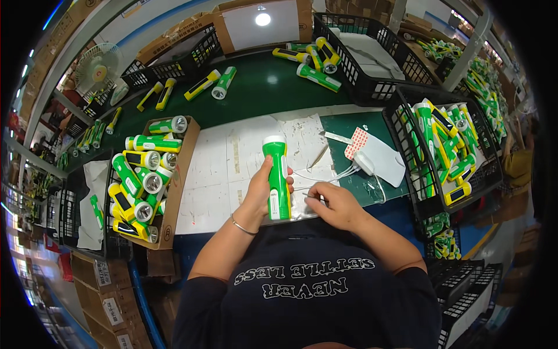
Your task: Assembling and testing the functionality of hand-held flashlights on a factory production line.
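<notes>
My left hand [254, 191] is wrapped around a green flashlight [279, 177] with yellow edges and a white head. The flashlight stands head-up in the picture, over the front of the white work sheet [218, 168]. Close to its right side, my right hand [336, 206] is closed, thumb and fingers curled together. Something small and greyish shows at its fingertips, too small to name. White cables [343, 173] run from a white adapter [364, 163] past the right hand, toward the flashlight; their ends are hidden.
At left, a cardboard box [185, 168] holds several flashlights. A black crate [414, 174] at right holds more. Loose flashlights [318, 77] lie on the green table [256, 87] toward the back. Another black crate [372, 87] stands at the back right, and a fan [99, 70] far left.
</notes>
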A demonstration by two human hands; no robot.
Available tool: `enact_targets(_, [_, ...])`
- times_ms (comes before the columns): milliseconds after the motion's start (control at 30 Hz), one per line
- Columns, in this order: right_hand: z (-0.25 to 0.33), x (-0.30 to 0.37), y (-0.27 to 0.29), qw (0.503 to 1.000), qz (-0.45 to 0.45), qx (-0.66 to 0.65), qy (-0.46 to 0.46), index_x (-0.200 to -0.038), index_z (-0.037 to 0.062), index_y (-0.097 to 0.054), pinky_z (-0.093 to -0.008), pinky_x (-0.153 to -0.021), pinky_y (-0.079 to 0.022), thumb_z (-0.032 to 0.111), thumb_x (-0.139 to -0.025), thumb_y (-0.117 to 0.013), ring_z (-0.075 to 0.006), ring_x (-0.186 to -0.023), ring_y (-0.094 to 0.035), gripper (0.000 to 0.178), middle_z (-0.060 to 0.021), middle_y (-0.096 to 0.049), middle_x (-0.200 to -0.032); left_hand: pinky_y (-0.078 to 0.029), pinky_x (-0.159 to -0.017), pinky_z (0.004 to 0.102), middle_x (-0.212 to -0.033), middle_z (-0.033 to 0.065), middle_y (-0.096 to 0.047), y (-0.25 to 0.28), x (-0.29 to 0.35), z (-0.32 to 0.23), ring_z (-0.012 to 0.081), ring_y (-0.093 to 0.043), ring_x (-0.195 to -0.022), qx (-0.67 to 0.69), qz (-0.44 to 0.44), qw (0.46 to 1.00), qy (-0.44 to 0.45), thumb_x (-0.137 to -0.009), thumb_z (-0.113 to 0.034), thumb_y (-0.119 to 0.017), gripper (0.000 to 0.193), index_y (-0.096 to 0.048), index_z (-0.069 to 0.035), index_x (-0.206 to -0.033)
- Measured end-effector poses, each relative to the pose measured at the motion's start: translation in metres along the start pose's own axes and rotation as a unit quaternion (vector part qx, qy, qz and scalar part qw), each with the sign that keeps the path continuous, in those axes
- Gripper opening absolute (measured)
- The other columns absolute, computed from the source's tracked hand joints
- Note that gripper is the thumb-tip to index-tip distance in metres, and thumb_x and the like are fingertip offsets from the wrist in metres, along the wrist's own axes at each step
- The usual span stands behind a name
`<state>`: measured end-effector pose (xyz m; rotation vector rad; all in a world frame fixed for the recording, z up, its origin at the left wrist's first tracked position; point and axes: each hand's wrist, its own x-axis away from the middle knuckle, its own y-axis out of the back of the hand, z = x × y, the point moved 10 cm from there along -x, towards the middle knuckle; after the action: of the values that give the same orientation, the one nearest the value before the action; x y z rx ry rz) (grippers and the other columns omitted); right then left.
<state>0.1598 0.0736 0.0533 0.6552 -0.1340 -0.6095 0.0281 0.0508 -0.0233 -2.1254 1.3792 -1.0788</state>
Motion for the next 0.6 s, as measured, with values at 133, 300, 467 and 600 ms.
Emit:
enact_targets(133, [0.02,-0.007,0.013,0.988,-0.085,0.081,0.104,-0.085,0.0074,-0.057,-0.0402,-0.059,-0.047,0.021,-0.086,-0.055,-0.0322,-0.07,-0.058,0.014,-0.0115,-0.056,-0.078,-0.051,-0.056,0.0308,-0.077,0.0114,-0.056,-0.007,-0.006,-0.004,0.0181,-0.056,-0.063,-0.075,0.026,0.997,-0.021,-0.096,-0.045,-0.039,0.045,-0.048,-0.002,-0.104])
enact_targets(300, [0.045,-0.024,0.013,0.957,-0.14,0.174,0.186,-0.082,0.0078,-0.059,-0.0336,-0.047,-0.043,0.016,-0.082,-0.06,-0.0246,-0.055,-0.055,0.009,-0.0059,-0.053,-0.073,-0.052,-0.061,0.0298,-0.09,0.0133,-0.057,-0.017,-0.004,-0.024,0.0167,-0.059,-0.072,-0.157,0.026,0.978,-0.135,-0.097,-0.039,-0.041,0.038,-0.043,-0.004,-0.111])
enact_targets(467, [0.049,-0.035,-0.013,0.918,-0.1,0.299,0.239,-0.079,0.0103,-0.058,-0.0318,-0.045,-0.044,0.019,-0.075,-0.064,-0.0204,-0.051,-0.055,0.012,-0.0039,-0.049,-0.069,-0.051,-0.067,0.0297,-0.095,0.0122,-0.056,-0.008,-0.003,-0.025,0.0146,-0.058,-0.076,-0.201,-0.001,0.967,-0.156,-0.098,-0.038,-0.039,0.037,-0.041,-0.004,-0.113])
enact_targets(600, [0.041,-0.041,-0.022,0.925,-0.059,0.283,0.248,-0.075,0.0119,-0.056,-0.0333,-0.044,-0.043,0.018,-0.073,-0.064,-0.0216,-0.05,-0.054,0.01,-0.0036,-0.049,-0.067,-0.05,-0.068,0.0289,-0.094,0.0104,-0.055,-0.003,-0.006,-0.028,0.0139,-0.057,-0.077,-0.23,0.027,0.955,-0.183,-0.098,-0.04,-0.034,0.039,-0.04,-0.005,-0.113])
